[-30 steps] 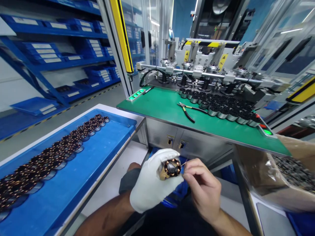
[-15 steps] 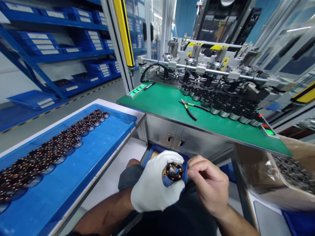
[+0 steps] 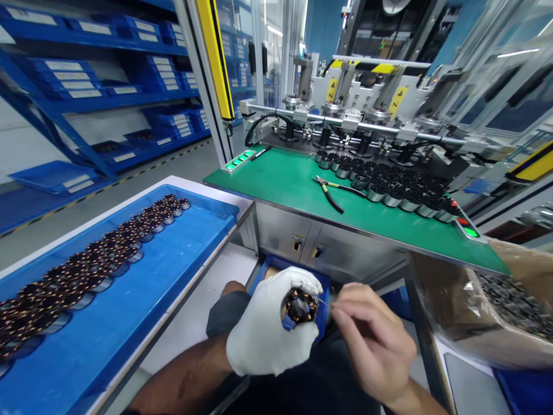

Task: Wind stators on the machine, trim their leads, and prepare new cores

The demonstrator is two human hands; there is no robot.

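My left hand (image 3: 276, 323), in a white glove, is closed around a motor stator (image 3: 301, 306) with copper windings on a dark core. The open ring of the stator faces up at me. Just to its right, my bare right hand (image 3: 374, 337) is pinched with thumb against fingers. A fine wire seems to run from the stator's right edge to those fingertips; it is too thin to see clearly. On the left, a blue tray (image 3: 173, 282) bears several rows of similar copper-wound stators (image 3: 99, 259).
Cutting pliers (image 3: 329, 193) lie on the green worktop (image 3: 276, 178), beside many black-topped metal cores (image 3: 389, 178). Behind them stands a machine with a row of fixtures (image 3: 345, 121). A plastic-lined carton (image 3: 458, 300) of metal parts is at right; blue shelving (image 3: 86, 98) at left.
My right hand has moved slightly right and down, away from the stator, and a thin wire shows between them. The stator has tilted to face me more, still in my left hand.
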